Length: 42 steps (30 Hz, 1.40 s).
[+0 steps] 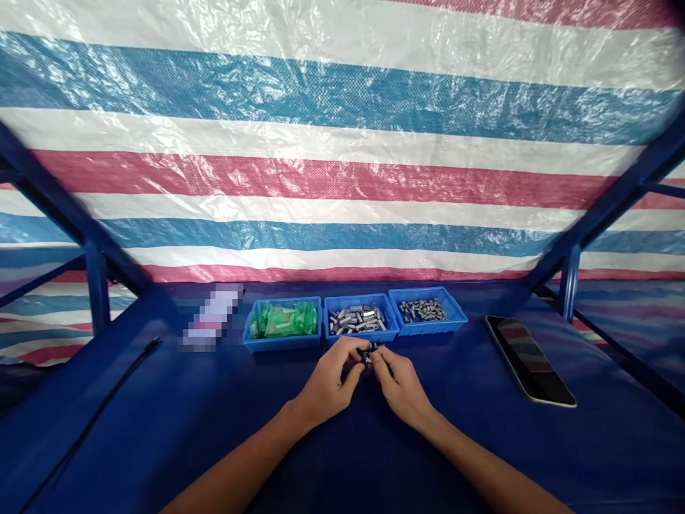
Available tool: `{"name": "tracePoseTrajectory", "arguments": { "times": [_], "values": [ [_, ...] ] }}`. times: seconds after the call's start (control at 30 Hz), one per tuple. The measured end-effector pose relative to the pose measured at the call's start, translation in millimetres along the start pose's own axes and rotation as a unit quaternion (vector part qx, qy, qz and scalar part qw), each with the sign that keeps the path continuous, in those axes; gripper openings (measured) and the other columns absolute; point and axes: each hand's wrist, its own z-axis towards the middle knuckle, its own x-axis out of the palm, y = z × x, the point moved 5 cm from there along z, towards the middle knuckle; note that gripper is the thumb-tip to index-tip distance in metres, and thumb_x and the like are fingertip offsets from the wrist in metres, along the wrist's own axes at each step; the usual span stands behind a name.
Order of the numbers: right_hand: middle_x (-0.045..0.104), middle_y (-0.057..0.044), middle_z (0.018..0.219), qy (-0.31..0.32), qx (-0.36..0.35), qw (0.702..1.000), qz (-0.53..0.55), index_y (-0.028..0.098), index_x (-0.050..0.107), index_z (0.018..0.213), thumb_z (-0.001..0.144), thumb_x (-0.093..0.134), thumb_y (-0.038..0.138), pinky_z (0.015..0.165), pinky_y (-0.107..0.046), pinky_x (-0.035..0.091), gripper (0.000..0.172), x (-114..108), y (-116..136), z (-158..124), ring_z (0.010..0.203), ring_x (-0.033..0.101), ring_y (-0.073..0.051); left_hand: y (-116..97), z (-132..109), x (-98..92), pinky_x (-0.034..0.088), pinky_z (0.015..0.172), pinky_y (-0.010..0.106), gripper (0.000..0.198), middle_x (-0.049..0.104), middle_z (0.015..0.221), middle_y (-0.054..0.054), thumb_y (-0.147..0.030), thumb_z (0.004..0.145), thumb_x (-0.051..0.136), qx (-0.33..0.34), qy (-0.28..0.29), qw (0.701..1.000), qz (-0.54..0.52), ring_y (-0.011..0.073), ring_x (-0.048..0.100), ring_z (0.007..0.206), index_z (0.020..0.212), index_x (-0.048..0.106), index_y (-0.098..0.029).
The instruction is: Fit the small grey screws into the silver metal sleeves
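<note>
My left hand [329, 375] and my right hand [400, 382] meet in front of the middle bin, both with fingers pinched. Between the fingertips is a small dark part with shiny metal bits [368, 353]; its exact kind is too small to make out, and the fingers partly cover it. Just beyond the hands, the middle blue bin [361, 339] holds short silvery metal pieces [356, 320]. To its right, another blue bin [433, 328] contains small grey metal parts [422, 310]. The left blue bin [282, 344] is filled with bright green pieces [286, 319].
A smartphone [529, 360] lies on the blue table [257, 457] at the right. On the left are a black cable [101, 407] and a blurred-out pale item [211, 318]. Blue metal frame bars [97, 285] flank the table, and a striped tarp [342, 178] hangs behind.
</note>
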Motion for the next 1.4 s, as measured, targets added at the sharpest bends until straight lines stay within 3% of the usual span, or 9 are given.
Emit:
{"name": "tracePoseTrajectory", "arguments": {
  "times": [0.13,0.4,0.53,0.67,0.8,1.03,1.2,1.3,1.4],
  "values": [
    [0.048,0.002,0.056,0.007,0.021,1.0,0.021,0.018,0.046,0.067,0.095,0.03,0.032,0.048,-0.021,0.038,0.034,4,-5,-1,0.051,0.045,-0.01,-7,-2,1.8,0.049,0.082,0.034,0.026,0.06,0.1,0.009,-0.015,0.086,0.045,0.05,0.017,0.998,0.027,0.0183,0.057,0.089,0.11,0.054,-0.018],
    [0.053,0.0,0.069,0.004,-0.057,0.997,-0.048,0.018,0.052,0.099,0.088,0.044,0.024,0.058,-0.026,0.043,0.015,4,2,-6,0.061,0.052,-0.013,17,2,2.0,0.046,0.069,0.026,0.025,0.052,0.081,0.001,-0.019,0.089,0.044,-0.108,-0.018,0.988,-0.107,0.0137,0.054,0.074,0.113,0.045,-0.018],
    [0.053,0.0,0.067,-0.004,-0.106,0.99,-0.097,0.019,0.051,0.087,0.086,0.044,0.018,0.058,-0.027,0.042,0.007,8,3,-9,0.061,0.051,-0.014,24,1,7.1,0.045,0.067,0.025,0.024,0.049,0.075,-0.002,-0.021,0.089,0.042,-0.149,-0.008,0.973,-0.175,0.0123,0.052,0.069,0.113,0.045,-0.018],
    [0.056,-0.002,0.073,0.003,-0.066,0.996,-0.065,0.019,0.05,0.086,0.088,0.042,0.018,0.062,-0.028,0.042,0.009,10,-1,-7,0.065,0.054,-0.014,23,0,8.3,0.044,0.067,0.025,0.023,0.049,0.075,-0.002,-0.022,0.091,0.042,-0.161,0.006,0.969,-0.186,0.0113,0.051,0.068,0.113,0.044,-0.017],
    [0.056,-0.001,0.072,0.017,0.008,1.0,-0.003,0.019,0.05,0.083,0.09,0.04,0.022,0.059,-0.025,0.041,0.012,10,-8,-4,0.063,0.053,-0.013,21,-1,6.6,0.044,0.065,0.025,0.027,0.053,0.08,0.0,-0.02,0.09,0.043,-0.133,0.028,0.983,-0.122,0.0119,0.053,0.07,0.116,0.043,-0.017],
    [0.051,0.001,0.064,0.049,0.053,0.997,0.036,0.019,0.047,0.073,0.091,0.037,0.027,0.055,-0.023,0.037,0.022,10,-13,-1,0.058,0.049,-0.011,12,-2,5.1,0.046,0.075,0.027,0.032,0.053,0.095,0.004,-0.01,0.084,0.047,0.012,0.023,0.998,-0.049,0.013,0.053,0.08,0.115,0.047,-0.018],
    [0.054,0.001,0.069,0.061,0.032,0.998,0.01,0.019,0.051,0.083,0.092,0.038,0.026,0.057,-0.024,0.039,0.018,12,-10,-2,0.06,0.05,-0.012,17,0,4.9,0.044,0.07,0.025,0.027,0.052,0.084,0.001,-0.015,0.089,0.042,-0.072,0.014,0.991,-0.108,0.012,0.052,0.074,0.116,0.044,-0.017],
    [0.051,0.002,0.07,0.045,-0.02,0.998,-0.031,0.019,0.05,0.1,0.088,0.045,0.022,0.056,-0.024,0.039,0.013,12,-7,-5,0.06,0.049,-0.012,24,0,5.3,0.042,0.065,0.024,0.025,0.048,0.079,-0.001,-0.019,0.091,0.041,-0.131,-0.014,0.978,-0.164,0.0111,0.049,0.069,0.115,0.043,-0.017],
    [0.051,0.001,0.07,0.024,-0.091,0.993,-0.071,0.019,0.05,0.094,0.086,0.047,0.016,0.057,-0.025,0.039,0.009,12,-2,-7,0.061,0.049,-0.012,29,-1,8.0,0.041,0.064,0.024,0.022,0.045,0.074,-0.003,-0.022,0.091,0.042,-0.173,-0.029,0.958,-0.226,0.0103,0.047,0.065,0.112,0.043,-0.017]
  ]
}}
